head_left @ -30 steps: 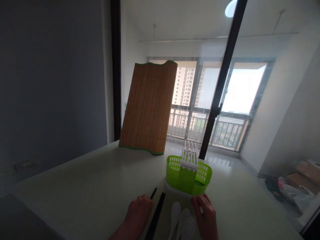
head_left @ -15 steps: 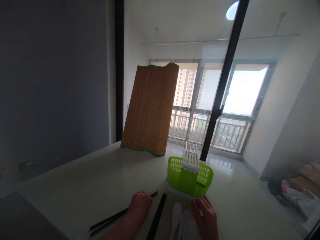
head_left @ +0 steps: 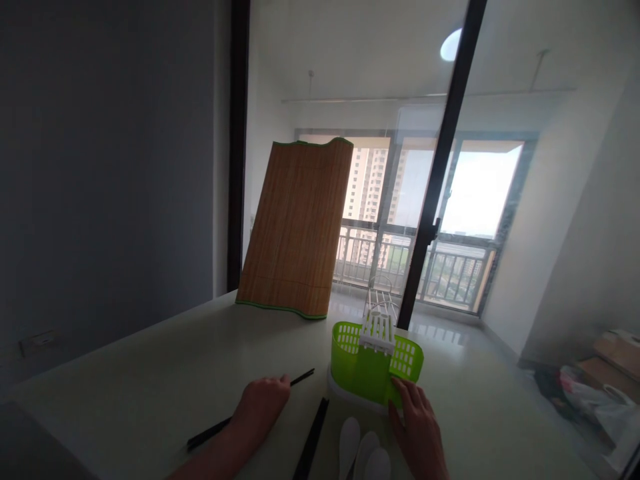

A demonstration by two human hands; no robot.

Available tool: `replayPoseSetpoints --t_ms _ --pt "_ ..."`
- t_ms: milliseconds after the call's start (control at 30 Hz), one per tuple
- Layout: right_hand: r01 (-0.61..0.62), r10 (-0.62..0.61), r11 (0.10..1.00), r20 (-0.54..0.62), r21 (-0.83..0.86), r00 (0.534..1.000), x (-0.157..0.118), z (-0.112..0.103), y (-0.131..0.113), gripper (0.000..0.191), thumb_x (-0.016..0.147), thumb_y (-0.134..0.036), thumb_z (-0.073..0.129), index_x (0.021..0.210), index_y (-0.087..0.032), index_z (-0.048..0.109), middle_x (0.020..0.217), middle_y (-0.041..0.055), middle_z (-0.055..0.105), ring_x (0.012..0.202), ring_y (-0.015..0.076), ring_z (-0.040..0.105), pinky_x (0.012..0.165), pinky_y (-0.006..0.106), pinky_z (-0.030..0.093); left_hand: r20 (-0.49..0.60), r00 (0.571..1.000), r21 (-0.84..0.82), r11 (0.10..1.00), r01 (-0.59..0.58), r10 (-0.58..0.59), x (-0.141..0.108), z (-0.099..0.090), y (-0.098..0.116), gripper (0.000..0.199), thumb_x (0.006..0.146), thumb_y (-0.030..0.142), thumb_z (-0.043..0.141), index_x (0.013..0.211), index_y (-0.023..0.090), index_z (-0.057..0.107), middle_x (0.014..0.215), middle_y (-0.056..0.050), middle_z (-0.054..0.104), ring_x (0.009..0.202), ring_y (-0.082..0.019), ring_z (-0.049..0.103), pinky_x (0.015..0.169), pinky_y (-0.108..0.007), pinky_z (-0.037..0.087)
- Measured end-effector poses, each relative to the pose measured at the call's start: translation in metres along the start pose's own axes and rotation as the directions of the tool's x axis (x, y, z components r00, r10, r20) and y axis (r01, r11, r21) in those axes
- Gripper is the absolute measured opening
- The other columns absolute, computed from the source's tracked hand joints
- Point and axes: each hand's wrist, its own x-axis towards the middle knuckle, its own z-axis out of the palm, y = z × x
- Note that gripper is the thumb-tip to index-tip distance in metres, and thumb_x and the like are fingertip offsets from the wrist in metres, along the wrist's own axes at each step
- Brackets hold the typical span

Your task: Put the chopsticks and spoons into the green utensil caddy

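My left hand point(head_left: 263, 407) is closed around a pair of black chopsticks point(head_left: 209, 432) just over the white table, their thin tips sticking out past my fist. Against the front right wall of a green cutlery basket point(head_left: 367, 380) rest the fingers of my right hand point(head_left: 419, 420), stretched out with the thumb apart. The basket has perforated walls and a white base, and a white slatted piece point(head_left: 377, 332) sits across its middle. More black chopsticks point(head_left: 313, 440) lie between my hands. Several white spoons point(head_left: 349, 440) lie beside them, partly cut off by the frame's lower edge.
A bamboo mat point(head_left: 297, 230) with green edging stands tilted at the back of the white table point(head_left: 150, 380). Behind it is a glass partition with a dark frame point(head_left: 440, 160). Boxes and bags point(head_left: 600, 387) lie on the floor at right.
My left hand has moved left and slightly toward me with the chopsticks. My right hand has moved up from the basket's base onto its green front wall. The view has shifted a little.
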Motion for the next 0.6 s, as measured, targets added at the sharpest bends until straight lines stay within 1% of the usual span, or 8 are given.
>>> replayPoseSetpoints --t_ms 67,100,167,233,300,367,500,600 --pt "0.003 -0.003 1.0 -0.02 0.016 1.0 -0.001 -0.003 0.001 0.028 0.089 -0.028 0.045 0.117 -0.026 0.048 0.11 0.0054 0.061 0.1 0.0219 0.057 0.085 0.041 0.052 -0.087 0.996 0.048 0.998 -0.031 0.035 0.002 -0.025 -0.004 0.032 0.084 0.009 0.034 0.094 0.015 0.063 0.084 -0.014 0.071 0.081 -0.029 0.067 0.07 -0.038 0.046" --pt "0.004 -0.003 1.0 -0.03 0.026 1.0 -0.001 -0.004 0.002 0.025 0.089 -0.029 0.045 0.114 -0.027 0.05 0.107 0.005 0.061 0.098 0.0215 0.058 0.083 0.041 0.053 -0.136 0.989 0.021 0.998 -0.053 0.055 0.002 -0.037 -0.005 0.028 0.086 0.015 0.036 0.095 0.018 0.062 0.082 -0.01 0.071 0.079 -0.026 0.068 0.069 -0.035 0.045" --pt "0.001 0.002 0.999 -0.057 0.049 0.998 -0.003 -0.006 0.005 0.02 0.089 -0.03 0.046 0.109 -0.027 0.052 0.103 0.0045 0.061 0.095 0.0207 0.058 0.081 0.039 0.053 -0.215 0.973 -0.158 0.98 -0.119 0.084 0.005 -0.058 -0.006 0.02 0.087 0.028 0.041 0.093 0.022 0.059 0.082 -0.004 0.071 0.078 -0.02 0.067 0.07 -0.029 0.045" --pt "-0.008 0.013 0.998 -0.09 0.065 0.996 -0.004 -0.008 0.008 0.017 0.089 -0.031 0.047 0.104 -0.027 0.053 0.1 0.0042 0.061 0.094 0.0201 0.058 0.079 0.037 0.053 -0.266 0.96 -0.389 0.902 -0.186 0.083 0.007 -0.069 -0.005 0.017 0.084 0.035 0.046 0.089 0.023 0.057 0.084 0.001 0.071 0.08 -0.017 0.067 0.071 -0.024 0.046" --pt "-0.005 0.014 0.997 -0.124 0.071 0.992 -0.006 -0.008 0.012 0.014 0.088 -0.031 0.049 0.1 -0.026 0.054 0.097 0.0036 0.061 0.092 0.0195 0.059 0.077 0.036 0.053 -0.281 0.956 -0.565 0.792 -0.232 0.079 0.01 -0.07 -0.003 0.016 0.082 0.037 0.05 0.084 0.022 0.055 0.085 0.002 0.071 0.083 -0.016 0.067 0.073 -0.023 0.048" --pt "0.003 0.007 0.998 -0.157 0.065 0.988 -0.007 -0.008 0.014 0.012 0.087 -0.031 0.05 0.096 -0.026 0.055 0.093 0.0029 0.062 0.09 0.0191 0.06 0.074 0.034 0.054 -0.278 0.958 -0.648 0.721 -0.246 0.078 0.013 -0.063 -0.003 0.016 0.079 0.037 0.052 0.081 0.022 0.055 0.084 0.002 0.071 0.084 -0.017 0.068 0.074 -0.024 0.05" --pt "0.064 -0.058 0.998 -0.202 0.02 0.978 -0.008 -0.007 0.017 0.011 0.084 -0.031 0.053 0.092 -0.027 0.058 0.089 0.0018 0.064 0.085 0.0174 0.062 0.068 0.029 0.055 -0.246 0.964 -0.706 0.664 -0.248 0.099 0.016 -0.042 -0.008 0.019 0.078 0.035 0.053 0.087 0.02 0.061 0.087 0.0 0.073 0.085 -0.018 0.069 0.075 -0.025 0.053" --pt "0.094 -0.091 0.996 -0.237 0.004 0.967 -0.01 -0.005 0.015 0.011 0.083 -0.034 0.055 0.09 -0.028 0.06 0.087 0.001 0.066 0.082 0.0166 0.063 0.066 0.027 0.054 -0.224 0.968 -0.736 0.632 -0.242 0.109 0.017 -0.034 -0.014 0.023 0.078 0.033 0.053 0.092 0.02 0.064 0.094 -0.002 0.074 0.087 -0.018 0.069 0.079 -0.026 0.054"
